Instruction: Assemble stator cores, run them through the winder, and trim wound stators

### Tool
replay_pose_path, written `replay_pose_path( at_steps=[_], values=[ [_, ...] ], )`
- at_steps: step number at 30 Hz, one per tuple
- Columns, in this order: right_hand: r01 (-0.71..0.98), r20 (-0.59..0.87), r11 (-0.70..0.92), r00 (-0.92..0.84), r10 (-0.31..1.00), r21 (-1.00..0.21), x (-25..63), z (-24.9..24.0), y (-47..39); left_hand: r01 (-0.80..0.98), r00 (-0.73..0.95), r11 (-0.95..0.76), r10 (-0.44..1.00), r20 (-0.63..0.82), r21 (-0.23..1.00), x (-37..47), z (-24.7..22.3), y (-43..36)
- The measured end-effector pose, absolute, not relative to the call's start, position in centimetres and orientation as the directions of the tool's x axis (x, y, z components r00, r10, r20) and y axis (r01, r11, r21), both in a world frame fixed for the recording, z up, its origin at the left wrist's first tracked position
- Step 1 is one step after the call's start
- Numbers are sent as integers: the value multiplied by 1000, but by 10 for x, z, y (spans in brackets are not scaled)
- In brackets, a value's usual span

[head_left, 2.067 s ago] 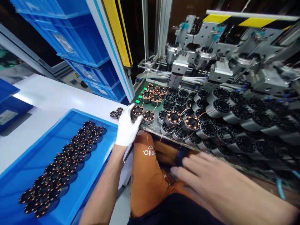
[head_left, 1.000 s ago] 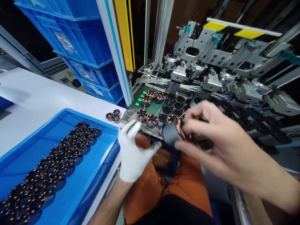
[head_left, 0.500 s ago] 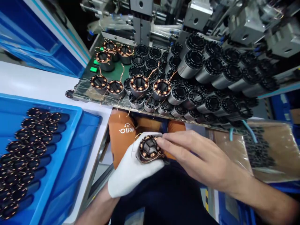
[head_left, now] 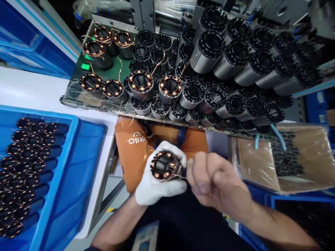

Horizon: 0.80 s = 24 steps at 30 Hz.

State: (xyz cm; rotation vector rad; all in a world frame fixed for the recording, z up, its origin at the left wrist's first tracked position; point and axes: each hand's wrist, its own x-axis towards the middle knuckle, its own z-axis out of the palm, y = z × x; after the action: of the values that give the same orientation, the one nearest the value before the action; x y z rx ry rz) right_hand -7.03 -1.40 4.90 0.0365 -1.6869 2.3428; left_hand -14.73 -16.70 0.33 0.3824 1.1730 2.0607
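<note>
My left hand (head_left: 151,184), in a white glove, is wrapped around a motor stator (head_left: 163,166) above my lap. The stator's open end faces up and shows copper windings around a dark slotted bore. From its right side a thin copper wire (head_left: 180,176) runs out towards my right hand (head_left: 217,183). That hand is bare and closed, its fingers curled and pinched at the wire's end just right of the stator. The fingertips partly hide the wire.
A green-topped bench (head_left: 123,66) ahead holds several wound stators (head_left: 91,83) and stacked unwound stator cores (head_left: 209,48). On the left, a blue bin (head_left: 75,146) contains rows of wound stators. A plastic-lined cardboard box (head_left: 253,164) with small dark parts stands at right.
My right hand has gone from touching the stator's rim with extended fingers to a closed pinch at its right side. The view has shifted slightly, and the left hand keeps its hold.
</note>
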Motion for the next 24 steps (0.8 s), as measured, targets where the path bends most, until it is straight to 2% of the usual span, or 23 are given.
replay_pose_path(
  at_steps=[1,2,4,5,6,7,8,9,10,11,12,14,16,17,19,20,22,24],
  values=[
    [-261,205,-278,-955,214,-924,-66,40,-24,-523,-697,-433,713,-76,734,-142,1,-164],
    [-321,287,-204,-941,180,-925,-61,30,-32,-589,-705,-510,704,-89,627,-138,0,-163],
    [-427,427,-51,-904,17,-903,-47,14,-38,-664,-721,-579,663,-201,473,-137,0,-162],
    [-428,427,-1,-903,-37,-904,-39,9,-38,-660,-740,-596,622,-256,458,-142,0,-164],
    [-388,387,33,-921,-42,-921,-32,6,-35,-612,-784,-612,552,-283,501,-149,0,-167],
    [-320,320,56,-947,-5,-946,-27,6,-31,-512,-851,-609,456,-260,606,-158,-1,-171],
    [-240,243,70,-969,52,-968,-24,8,-26,-358,-916,-547,361,-172,757,-167,-2,-175],
    [-155,163,77,-980,113,-985,-23,12,-20,-165,-950,-409,309,-34,898,-176,-4,-179],
    [-73,83,75,-986,142,-995,-25,18,-14,39,-939,-230,326,115,972,-183,-6,-182],
    [5,5,65,-988,152,-998,-28,24,-9,224,-884,-74,403,234,972,-188,-8,-185],
    [80,-70,60,-986,152,-995,-33,28,-5,360,-810,11,500,306,933,-190,-10,-187],
    [178,-173,40,-979,113,-983,-43,32,0,455,-696,-2,623,357,890,-186,-11,-190],
    [179,-183,-73,-982,54,-981,-49,27,-1,378,-687,-71,647,331,923,-177,-10,-193],
    [153,-160,-151,-987,33,-977,-49,22,-3,288,-707,-73,657,263,955,-172,-9,-194],
    [110,-118,-266,-993,13,-958,-47,11,-7,-4,-717,-91,695,60,996,-163,-7,-195],
    [105,-114,-282,-993,16,-954,-45,7,-9,-203,-691,-131,722,-47,970,-160,-5,-194],
    [84,-95,-218,-995,42,-972,-44,6,-11,-592,-588,-220,776,-229,775,-153,-3,-188],
    [41,-44,-63,-998,46,-997,-45,12,-8,-781,-532,-322,793,-298,535,-148,-1,-178]
  ],
)
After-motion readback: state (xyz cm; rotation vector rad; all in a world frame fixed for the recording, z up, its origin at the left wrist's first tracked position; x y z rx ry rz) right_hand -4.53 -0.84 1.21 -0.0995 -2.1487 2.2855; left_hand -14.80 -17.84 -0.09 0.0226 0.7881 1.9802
